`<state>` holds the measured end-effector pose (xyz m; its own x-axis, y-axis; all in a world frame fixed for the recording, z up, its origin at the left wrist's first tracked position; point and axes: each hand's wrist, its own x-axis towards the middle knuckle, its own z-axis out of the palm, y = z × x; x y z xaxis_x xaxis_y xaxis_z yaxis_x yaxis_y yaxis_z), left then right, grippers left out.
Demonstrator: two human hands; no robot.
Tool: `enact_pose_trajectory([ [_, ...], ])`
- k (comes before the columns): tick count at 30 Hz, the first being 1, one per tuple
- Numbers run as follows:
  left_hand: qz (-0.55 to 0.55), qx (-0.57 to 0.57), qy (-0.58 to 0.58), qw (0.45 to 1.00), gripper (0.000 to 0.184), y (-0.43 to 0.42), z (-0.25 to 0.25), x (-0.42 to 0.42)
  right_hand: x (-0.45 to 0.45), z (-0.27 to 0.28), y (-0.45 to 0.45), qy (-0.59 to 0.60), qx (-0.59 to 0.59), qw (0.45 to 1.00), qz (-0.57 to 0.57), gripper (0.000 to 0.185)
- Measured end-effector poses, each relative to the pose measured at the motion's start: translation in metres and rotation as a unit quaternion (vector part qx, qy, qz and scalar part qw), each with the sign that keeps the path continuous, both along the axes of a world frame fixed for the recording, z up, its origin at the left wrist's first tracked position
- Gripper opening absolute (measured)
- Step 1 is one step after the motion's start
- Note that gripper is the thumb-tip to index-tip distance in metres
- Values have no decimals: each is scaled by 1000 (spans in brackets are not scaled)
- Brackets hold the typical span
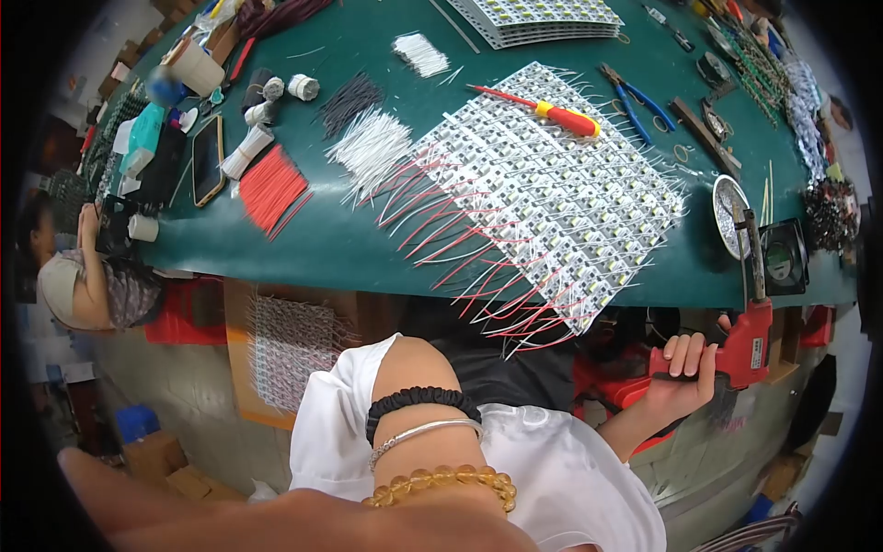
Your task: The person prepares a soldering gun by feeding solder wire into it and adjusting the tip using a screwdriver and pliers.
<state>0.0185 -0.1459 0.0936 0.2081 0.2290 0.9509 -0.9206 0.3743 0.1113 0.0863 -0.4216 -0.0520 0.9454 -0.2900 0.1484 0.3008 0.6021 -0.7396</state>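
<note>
My right hand (685,373) is wrapped round the handle of a red soldering gun (757,345) at the table's front right edge. Its metal front end points up beside a round silvery dish (729,213). Close to the camera at the bottom left, my left hand (267,524) is large and blurred, with most fingers out of view. Bracelets circle that arm. In front of me lies a sheet of small white LED modules (561,184), with red and white wires sticking out along its near left side. A red and yellow screwdriver (570,120) rests on it.
Bundles of red wires (273,189), white wires (370,152) and black wires (349,101) lie left of the sheet. A phone (208,161) and blue-handled pliers (633,101) are on the green table (340,248). Another person (78,276) sits at left. A box (241,368) stands below.
</note>
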Motion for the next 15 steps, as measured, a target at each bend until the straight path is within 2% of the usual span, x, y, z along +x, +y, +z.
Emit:
enact_pose_trajectory([
  [15,-32,-21,49,998,24,8,4,5,-4,1,-1,-22,-16,999,37,33],
])
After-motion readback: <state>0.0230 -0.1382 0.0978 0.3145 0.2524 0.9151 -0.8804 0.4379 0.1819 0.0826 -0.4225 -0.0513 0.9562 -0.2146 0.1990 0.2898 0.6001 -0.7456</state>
